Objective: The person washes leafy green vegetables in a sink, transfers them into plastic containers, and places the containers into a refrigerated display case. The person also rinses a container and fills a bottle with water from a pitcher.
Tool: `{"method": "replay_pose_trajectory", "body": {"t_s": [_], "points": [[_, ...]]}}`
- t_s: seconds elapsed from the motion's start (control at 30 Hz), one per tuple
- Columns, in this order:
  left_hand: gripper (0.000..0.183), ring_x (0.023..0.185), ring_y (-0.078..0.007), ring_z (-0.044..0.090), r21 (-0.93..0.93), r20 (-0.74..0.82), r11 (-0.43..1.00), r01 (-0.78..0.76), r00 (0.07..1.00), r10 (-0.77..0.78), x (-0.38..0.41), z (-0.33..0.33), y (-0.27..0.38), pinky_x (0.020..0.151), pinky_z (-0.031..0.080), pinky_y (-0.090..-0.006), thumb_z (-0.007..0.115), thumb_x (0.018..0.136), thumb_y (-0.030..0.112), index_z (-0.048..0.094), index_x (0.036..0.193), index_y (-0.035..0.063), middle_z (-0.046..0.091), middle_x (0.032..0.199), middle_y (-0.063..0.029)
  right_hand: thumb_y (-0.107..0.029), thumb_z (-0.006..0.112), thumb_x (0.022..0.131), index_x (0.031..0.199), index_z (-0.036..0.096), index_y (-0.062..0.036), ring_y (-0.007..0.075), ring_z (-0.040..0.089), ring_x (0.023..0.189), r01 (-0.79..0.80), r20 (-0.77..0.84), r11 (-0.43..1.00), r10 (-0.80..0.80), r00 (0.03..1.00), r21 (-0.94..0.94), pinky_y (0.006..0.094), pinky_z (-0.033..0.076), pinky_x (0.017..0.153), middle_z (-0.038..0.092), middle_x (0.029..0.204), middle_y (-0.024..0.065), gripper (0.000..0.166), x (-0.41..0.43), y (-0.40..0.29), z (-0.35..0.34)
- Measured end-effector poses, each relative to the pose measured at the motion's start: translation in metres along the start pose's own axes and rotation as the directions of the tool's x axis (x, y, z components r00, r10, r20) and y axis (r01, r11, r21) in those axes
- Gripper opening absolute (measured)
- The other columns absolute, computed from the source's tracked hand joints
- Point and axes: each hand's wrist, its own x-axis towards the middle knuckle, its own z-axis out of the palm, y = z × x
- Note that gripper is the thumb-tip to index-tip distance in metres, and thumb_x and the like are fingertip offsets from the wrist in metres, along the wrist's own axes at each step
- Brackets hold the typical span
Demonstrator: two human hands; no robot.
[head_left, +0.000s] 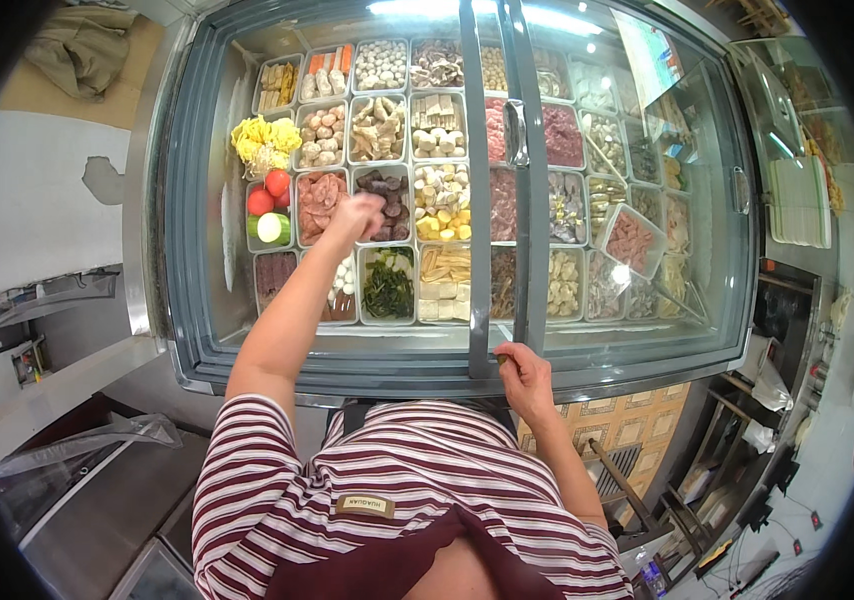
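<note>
My left hand [364,216] reaches down over a clear plastic tub of dark red-brown chunks [394,187]. Its fingers are bent and blurred, so whether they hold a chunk cannot be seen. My right hand [527,379] is at the front rim of the display freezer [397,371], beside the foot of the sliding glass lid's frame [479,300]. Its fingers are curled, and a small dark-green bit shows at their tips. Left of my left hand is a tub of sliced pink meat [318,196]. Leafy greens [388,283] fill a nearer tub.
Tomatoes [260,201] and a cut green vegetable [270,227] lie by yellow leaves [265,139] at left. A tilted tub of pink meat [629,241] sits atop others under the right glass. A metal door handle [517,133] stands on the lid frame. Stacked white trays [798,202] are at right.
</note>
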Motion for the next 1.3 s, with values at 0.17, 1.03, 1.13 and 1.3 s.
{"method": "replay_pose_trajectory", "body": {"t_s": [0.17,1.03,1.13,1.3], "points": [[0.039,0.059,-0.0306,0.062,0.412,-0.308,0.871,0.266,0.941,-0.141,-0.016,-0.026,-0.136,0.054,0.049,-0.037,0.044,0.073,0.002,0.056,0.11,-0.0014,0.062,0.071,-0.02,0.003,0.052,0.076,0.093,0.057,-0.0049,0.0235,0.055,0.061,0.075,0.056,0.997,-0.075,0.996,-0.001,0.03,0.045,0.057,0.056,0.073,0.0099,0.019,0.011,-0.005,0.014],[0.017,0.08,-0.0373,0.053,0.764,-0.158,0.645,-0.013,0.966,0.206,0.008,-0.033,-0.134,0.068,0.042,-0.0455,0.057,0.063,0.015,0.047,0.069,0.0021,0.053,0.074,-0.0195,0.0,0.054,0.075,0.091,0.056,-0.0058,0.0274,0.056,0.064,0.096,0.12,0.984,-0.079,0.99,-0.147,0.0336,0.045,0.057,0.057,0.075,0.0104,0.017,0.039,-0.005,0.016],[0.018,0.078,-0.038,0.053,0.753,-0.054,0.636,-0.165,0.949,0.31,0.008,-0.038,-0.133,0.066,0.041,-0.0453,0.057,0.062,0.015,0.046,0.067,0.0019,0.054,0.076,-0.0197,0.0,0.054,0.075,0.091,0.056,-0.0061,0.0275,0.057,0.065,0.077,0.132,0.985,-0.057,0.99,-0.156,0.0337,0.045,0.057,0.057,0.075,0.0103,0.017,0.039,-0.004,0.017],[0.016,0.082,-0.0396,0.052,0.762,-0.047,0.635,-0.128,0.967,0.251,0.008,-0.038,-0.13,0.07,0.041,-0.0465,0.054,0.063,0.006,0.046,0.076,0.0021,0.053,0.082,-0.0212,-0.001,0.054,0.075,0.091,0.056,-0.0059,0.0279,0.057,0.065,0.083,0.133,0.985,-0.063,0.989,-0.153,0.0339,0.046,0.058,0.057,0.075,0.0104,0.017,0.039,0.002,0.022]]}}
